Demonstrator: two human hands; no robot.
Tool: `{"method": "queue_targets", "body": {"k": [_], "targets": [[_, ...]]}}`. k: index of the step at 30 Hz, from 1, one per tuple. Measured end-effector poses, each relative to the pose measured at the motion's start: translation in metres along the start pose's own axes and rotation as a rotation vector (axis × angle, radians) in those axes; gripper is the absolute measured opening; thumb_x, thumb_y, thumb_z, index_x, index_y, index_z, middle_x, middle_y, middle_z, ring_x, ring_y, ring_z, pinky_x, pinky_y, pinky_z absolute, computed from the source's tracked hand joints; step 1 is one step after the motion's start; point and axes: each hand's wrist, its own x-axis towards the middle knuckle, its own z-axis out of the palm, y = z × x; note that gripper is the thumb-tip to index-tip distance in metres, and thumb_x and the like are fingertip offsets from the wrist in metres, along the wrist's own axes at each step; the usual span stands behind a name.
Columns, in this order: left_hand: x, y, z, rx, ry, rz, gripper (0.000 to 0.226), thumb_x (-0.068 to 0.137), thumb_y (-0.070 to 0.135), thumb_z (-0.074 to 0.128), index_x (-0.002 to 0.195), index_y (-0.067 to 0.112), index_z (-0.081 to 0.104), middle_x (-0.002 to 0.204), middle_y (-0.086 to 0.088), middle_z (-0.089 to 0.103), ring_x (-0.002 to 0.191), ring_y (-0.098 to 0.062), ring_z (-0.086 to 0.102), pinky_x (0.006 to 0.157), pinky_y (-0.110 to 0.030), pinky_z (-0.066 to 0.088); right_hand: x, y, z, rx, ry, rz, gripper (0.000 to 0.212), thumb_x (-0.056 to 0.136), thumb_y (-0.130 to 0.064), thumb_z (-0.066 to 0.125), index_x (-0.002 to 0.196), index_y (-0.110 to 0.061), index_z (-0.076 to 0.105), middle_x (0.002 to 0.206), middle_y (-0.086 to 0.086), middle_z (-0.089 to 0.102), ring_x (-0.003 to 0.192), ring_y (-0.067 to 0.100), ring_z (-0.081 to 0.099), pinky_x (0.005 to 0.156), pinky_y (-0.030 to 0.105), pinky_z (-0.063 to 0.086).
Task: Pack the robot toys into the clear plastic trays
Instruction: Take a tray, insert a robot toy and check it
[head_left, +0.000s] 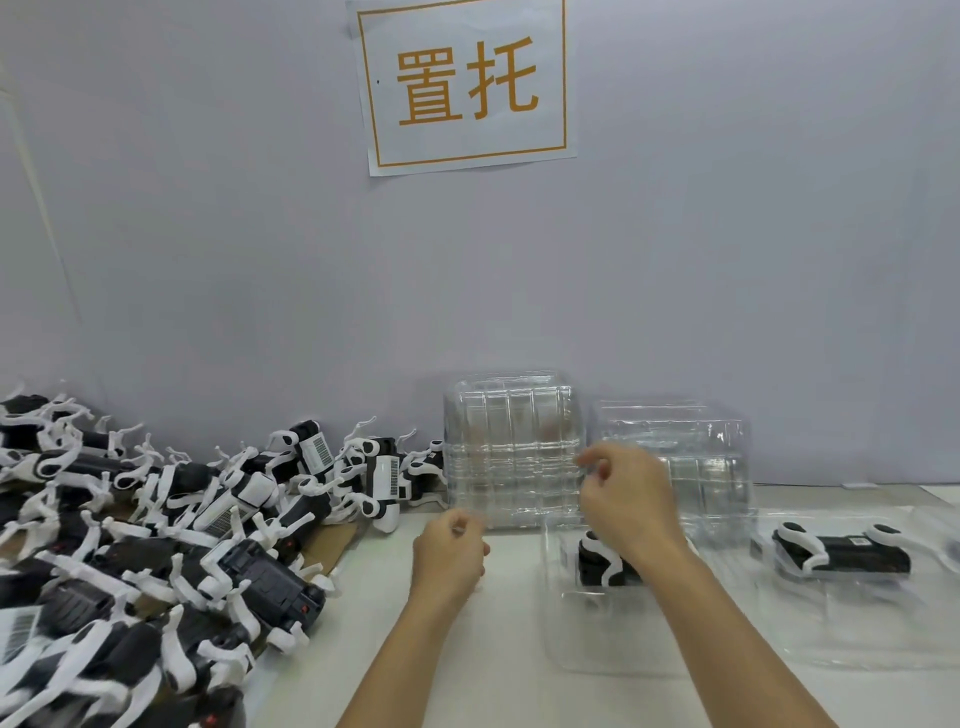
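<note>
A tall stack of clear plastic trays (511, 441) stands against the wall. My right hand (626, 499) pinches its right edge with thumb and fingertips. My left hand (449, 553) is curled at the stack's lower left corner and seems to pinch a tray edge there; blur hides the contact. On the table in front lies one clear tray (571, 644) holding a black and white robot toy (597, 566), partly hidden by my right wrist. A second filled tray (857, 634) to the right holds another robot toy (841, 558).
A big pile of loose robot toys (156, 545) lies on cardboard across the left of the table. A second stack of clear trays (685, 441) stands behind my right hand. A paper sign (467, 83) hangs on the grey wall.
</note>
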Motion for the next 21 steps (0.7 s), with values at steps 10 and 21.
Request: {"method": "queue_targets", "body": {"k": [10, 21], "targets": [[0.016, -0.017, -0.02, -0.168, 0.387, -0.18, 0.013, 0.091, 0.011, 0.044, 0.093, 0.019, 0.055, 0.1, -0.013, 0.068, 0.092, -0.035, 0.065, 0.082, -0.042, 0.053, -0.044, -0.036, 0.054, -0.275, -0.564, -0.056, 0.04, 0.094, -0.021, 0.052, 0.133, -0.026, 0.059, 0.134, 0.001, 0.058, 0.119, 0.022, 0.058, 0.096, 0.031, 0.048], [0.016, -0.02, -0.015, -0.195, 0.304, -0.191, 0.016, 0.09, 0.009, 0.045, 0.086, 0.017, 0.058, 0.09, -0.009, 0.068, 0.075, -0.028, 0.061, 0.06, -0.029, 0.042, 0.0, 0.016, 0.015, -0.369, -0.404, 0.266, 0.032, 0.086, -0.01, 0.047, 0.113, -0.003, 0.063, 0.112, 0.014, 0.064, 0.097, 0.029, 0.062, 0.077, 0.029, 0.05]]}}
